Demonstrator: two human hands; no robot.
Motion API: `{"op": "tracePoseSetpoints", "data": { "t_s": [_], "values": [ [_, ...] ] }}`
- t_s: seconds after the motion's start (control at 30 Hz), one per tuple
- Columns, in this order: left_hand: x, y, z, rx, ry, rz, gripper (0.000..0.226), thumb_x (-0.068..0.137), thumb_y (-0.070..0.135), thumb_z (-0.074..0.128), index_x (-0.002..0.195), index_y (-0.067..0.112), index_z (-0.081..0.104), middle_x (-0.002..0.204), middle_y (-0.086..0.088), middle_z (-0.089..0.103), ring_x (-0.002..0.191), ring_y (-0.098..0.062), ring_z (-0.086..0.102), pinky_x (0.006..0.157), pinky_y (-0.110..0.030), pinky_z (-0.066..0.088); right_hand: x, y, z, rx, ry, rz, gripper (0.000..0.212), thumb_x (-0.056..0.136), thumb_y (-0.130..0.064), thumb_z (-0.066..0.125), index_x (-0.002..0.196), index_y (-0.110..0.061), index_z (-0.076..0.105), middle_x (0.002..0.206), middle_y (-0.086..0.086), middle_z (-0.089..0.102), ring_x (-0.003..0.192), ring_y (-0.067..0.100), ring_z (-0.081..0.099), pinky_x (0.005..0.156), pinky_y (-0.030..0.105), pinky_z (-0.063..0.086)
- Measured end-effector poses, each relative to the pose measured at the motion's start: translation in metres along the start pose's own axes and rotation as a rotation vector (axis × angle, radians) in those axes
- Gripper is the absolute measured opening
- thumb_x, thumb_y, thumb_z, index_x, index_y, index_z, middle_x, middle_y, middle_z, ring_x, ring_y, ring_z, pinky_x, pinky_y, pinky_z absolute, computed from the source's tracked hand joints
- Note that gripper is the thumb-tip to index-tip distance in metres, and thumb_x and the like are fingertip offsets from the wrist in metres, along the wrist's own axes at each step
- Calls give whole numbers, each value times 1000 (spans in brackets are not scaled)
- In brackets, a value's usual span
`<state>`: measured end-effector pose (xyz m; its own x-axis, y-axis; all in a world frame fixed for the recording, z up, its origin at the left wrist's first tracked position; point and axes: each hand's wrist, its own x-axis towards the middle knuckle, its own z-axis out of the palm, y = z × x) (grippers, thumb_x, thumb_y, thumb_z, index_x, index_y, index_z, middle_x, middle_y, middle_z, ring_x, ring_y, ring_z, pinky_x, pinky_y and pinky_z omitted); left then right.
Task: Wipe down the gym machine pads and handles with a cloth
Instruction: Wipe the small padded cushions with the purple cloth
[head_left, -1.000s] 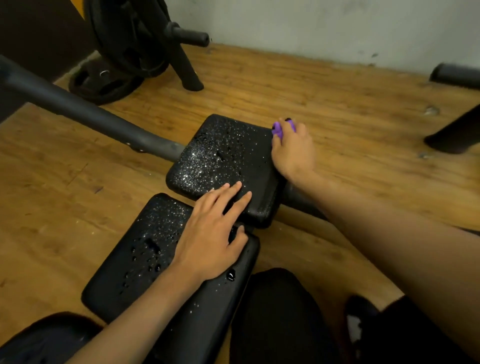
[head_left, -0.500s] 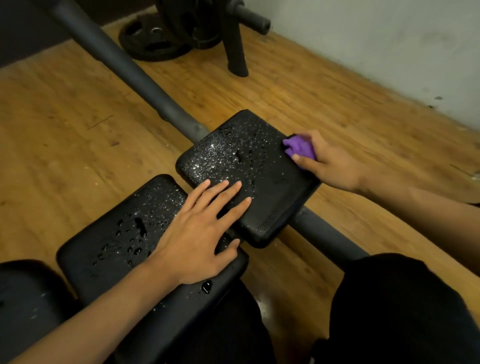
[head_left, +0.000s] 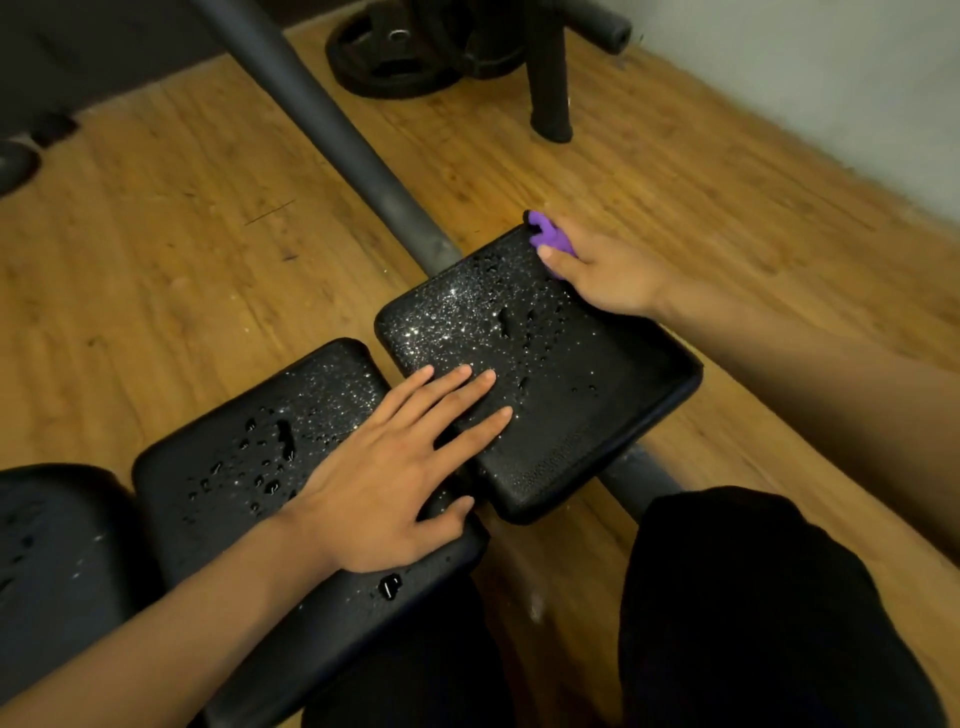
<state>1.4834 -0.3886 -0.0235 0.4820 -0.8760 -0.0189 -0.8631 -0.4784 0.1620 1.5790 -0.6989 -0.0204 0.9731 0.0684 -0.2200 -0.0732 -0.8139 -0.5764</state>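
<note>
Two black machine pads lie side by side, both speckled with water drops: the far pad (head_left: 571, 395) and the near pad (head_left: 223, 467). My right hand (head_left: 608, 275) grips a bunched purple cloth (head_left: 550, 239) at the far pad's top corner. My left hand (head_left: 395, 478) lies flat with straight fingers, its palm on the near pad and its fingertips reaching onto the far pad.
A grey machine tube (head_left: 332, 135) runs diagonally under the pads across the wooden floor (head_left: 156, 260). Black weight plates (head_left: 400, 62) and a black stand leg (head_left: 548, 78) sit at the back by the white wall (head_left: 831, 78). My dark-clothed knee (head_left: 753, 613) is at the lower right.
The view has swung, shifting the pads in frame. My right hand with the cloth has stayed at the far pad's top corner. My left hand has stayed flat across both pads.
</note>
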Motion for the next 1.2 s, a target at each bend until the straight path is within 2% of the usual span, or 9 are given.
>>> {"op": "tracePoseSetpoints", "data": {
  "t_s": [0.1,0.23,0.37,0.5,0.63,0.77,0.9,1.07,1.2],
  "values": [
    [0,0,-1,-6,-2,-3,79,96,48,53,165,24,24,175,-7,10,162,-24,3,129,-51,6,-2,5,3,38,-19,-31,64,110,-43,38,165,-27,11,166,0,30,150,21,31,107,20,23],
    [1,0,-2,-15,-2,3,80,95,49,53,165,23,26,174,-8,12,162,-25,5,128,-52,7,-101,37,4,21,11,-80,64,106,-42,38,164,-26,17,168,-4,27,152,11,27,122,21,17],
    [2,0,0,-6,8,15,81,93,49,53,165,22,26,174,-10,14,162,-26,6,128,-52,9,-145,38,7,49,37,-33,66,101,-46,35,162,-29,19,167,-15,16,153,1,16,117,6,7],
    [0,-1,-1,-9,3,13,81,93,48,53,165,22,27,173,-10,15,162,-26,6,129,-50,9,-48,16,7,-85,-30,-25,66,108,-45,31,165,-24,5,170,2,18,154,21,23,121,27,18],
    [1,-1,-2,-26,-11,9,80,93,47,54,164,22,28,173,-9,14,162,-25,5,129,-51,9,35,-6,2,55,-24,-4,58,111,-46,32,164,-33,13,166,-1,31,151,23,32,116,30,24],
    [1,-2,-2,-24,-7,17,80,94,48,54,165,22,28,173,-8,15,162,-25,6,128,-51,10,-34,16,-3,13,-50,-23,62,109,-44,34,164,-32,7,170,-4,15,156,17,17,121,23,10],
    [1,-1,0,-18,5,21,81,93,50,53,165,23,27,173,-8,16,162,-25,7,128,-51,9,-130,34,2,53,-10,-20,72,96,-54,33,161,-30,17,165,-10,29,151,12,29,115,10,14],
    [1,0,-1,-21,-12,11,80,93,49,54,164,23,29,173,-9,16,162,-25,7,129,-52,11,-39,4,0,-117,-20,59,63,109,-45,29,165,-26,6,166,10,30,146,31,37,112,27,27],
    [2,0,-3,-19,-26,7,79,94,48,54,164,23,27,173,-9,15,162,-25,5,129,-51,10,31,-9,0,8,6,71,59,110,-52,28,164,-30,18,162,10,38,146,32,38,116,38,29]
  ]
}}
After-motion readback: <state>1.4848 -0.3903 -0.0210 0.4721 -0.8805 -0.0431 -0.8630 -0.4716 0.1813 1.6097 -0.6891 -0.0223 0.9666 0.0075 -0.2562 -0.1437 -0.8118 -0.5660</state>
